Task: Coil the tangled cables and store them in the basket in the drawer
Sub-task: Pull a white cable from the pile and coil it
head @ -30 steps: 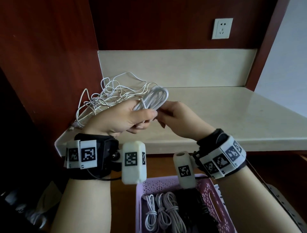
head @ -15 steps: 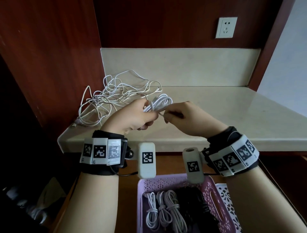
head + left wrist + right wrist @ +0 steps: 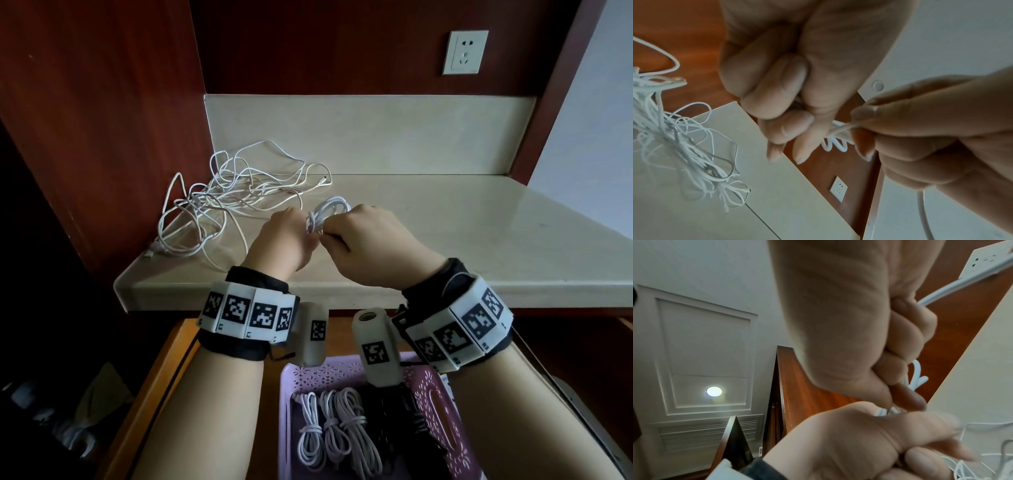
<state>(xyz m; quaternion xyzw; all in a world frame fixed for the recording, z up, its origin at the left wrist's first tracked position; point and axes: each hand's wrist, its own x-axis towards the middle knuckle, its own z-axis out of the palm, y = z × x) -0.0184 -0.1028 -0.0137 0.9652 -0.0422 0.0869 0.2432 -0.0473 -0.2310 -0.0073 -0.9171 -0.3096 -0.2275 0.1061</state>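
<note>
While no writing is readable, left hand (image 3: 286, 240) and right hand (image 3: 371, 246) fingers both gripping white coiled cable (image 3: 329, 209)

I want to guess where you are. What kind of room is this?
Probably a home or hotel room: a wood-panelled nook with a pale counter, a wall socket, an open drawer, and a panelled ceiling with a vent in the right wrist view.

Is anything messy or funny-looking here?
Yes: the tangled cables sprawl in a knotty heap on the left of the counter, with loops sticking up. The basket holds neat bundles instead. The left hand and right hand hold a coiled cable. Nothing looks broken or spilled.
</note>
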